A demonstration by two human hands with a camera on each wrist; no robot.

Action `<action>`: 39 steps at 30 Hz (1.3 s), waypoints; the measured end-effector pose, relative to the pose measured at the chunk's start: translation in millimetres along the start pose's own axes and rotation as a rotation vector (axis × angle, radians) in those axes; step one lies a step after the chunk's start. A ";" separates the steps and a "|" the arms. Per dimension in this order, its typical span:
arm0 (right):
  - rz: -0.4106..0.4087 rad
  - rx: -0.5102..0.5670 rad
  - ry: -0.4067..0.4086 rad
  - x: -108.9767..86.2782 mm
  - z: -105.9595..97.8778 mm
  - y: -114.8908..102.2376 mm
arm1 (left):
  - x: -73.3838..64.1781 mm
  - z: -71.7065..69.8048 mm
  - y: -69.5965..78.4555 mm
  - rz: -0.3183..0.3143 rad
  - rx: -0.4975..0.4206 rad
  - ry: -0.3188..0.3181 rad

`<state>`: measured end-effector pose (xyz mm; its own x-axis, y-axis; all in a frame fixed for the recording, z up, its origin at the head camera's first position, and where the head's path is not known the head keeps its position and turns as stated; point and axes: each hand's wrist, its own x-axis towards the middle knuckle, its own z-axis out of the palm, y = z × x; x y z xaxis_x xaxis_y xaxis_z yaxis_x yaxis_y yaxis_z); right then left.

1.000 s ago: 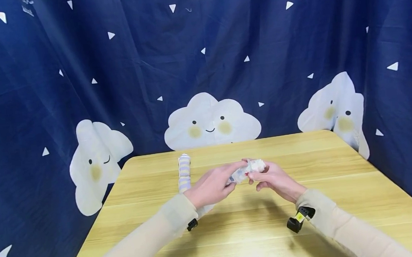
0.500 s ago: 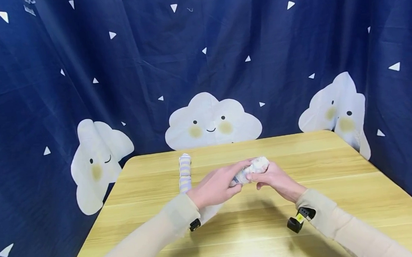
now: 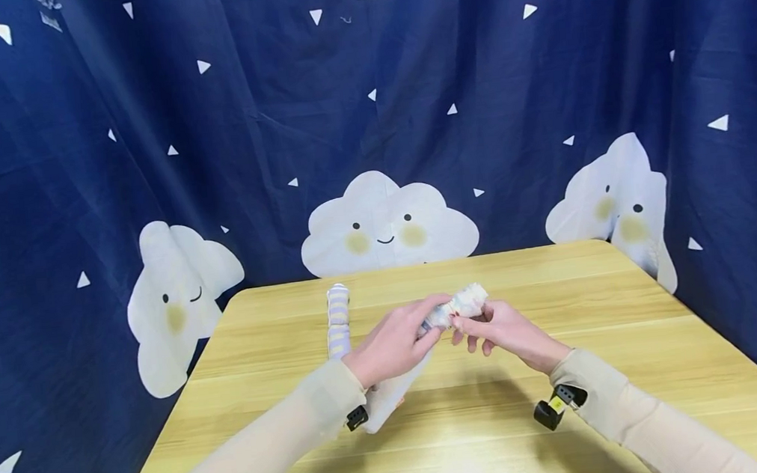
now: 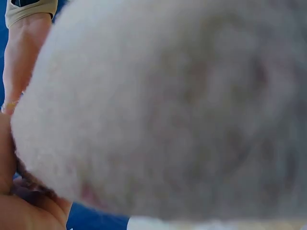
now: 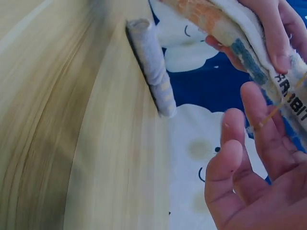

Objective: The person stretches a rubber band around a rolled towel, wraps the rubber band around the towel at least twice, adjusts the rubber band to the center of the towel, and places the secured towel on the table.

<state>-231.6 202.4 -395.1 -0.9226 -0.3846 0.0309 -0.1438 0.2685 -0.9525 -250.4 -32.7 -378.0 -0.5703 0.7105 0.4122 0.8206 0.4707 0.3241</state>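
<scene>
A white rolled towel (image 3: 468, 300) with coloured print and dark lettering is held slantwise above the table. My left hand (image 3: 395, 344) grips it around the middle, and its lower end (image 3: 392, 397) sticks out beneath that hand. In the right wrist view a thin yellowish rubber band (image 5: 271, 115) crosses the towel beside the lettering. The band is caught in the fingers of my right hand (image 3: 515, 333), close to the towel's upper part. Blurred towel cloth (image 4: 144, 120) fills most of the left wrist view and hides the left fingers there.
Another rolled towel (image 3: 338, 319), striped lavender and yellow and pinched in at its middle, lies on the wooden table (image 3: 570, 415) left of the hands. A dark blue curtain (image 3: 261, 126) with white clouds hangs behind the table.
My right hand has shifted slightly right and its fingers have spread from the towel. The towel has tilted, its upper end higher and more of its lower end showing.
</scene>
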 end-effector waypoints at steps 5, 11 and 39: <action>-0.007 -0.024 -0.054 -1.7 0.0 -3.5 | -1.6 -3.0 0.7 -0.034 0.004 0.097; 0.046 -0.129 -0.215 2.4 2.1 -6.4 | -2.8 -9.6 3.3 -0.039 0.015 0.245; 0.191 0.502 0.488 73.6 40.9 26.4 | -19.3 7.9 -19.9 -0.411 -0.447 0.362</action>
<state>-288.6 145.1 -430.4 -0.9867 0.0981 -0.1293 0.1088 -0.1910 -0.9755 -255.4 -51.6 -399.1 -0.8706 0.2660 0.4139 0.4871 0.3481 0.8010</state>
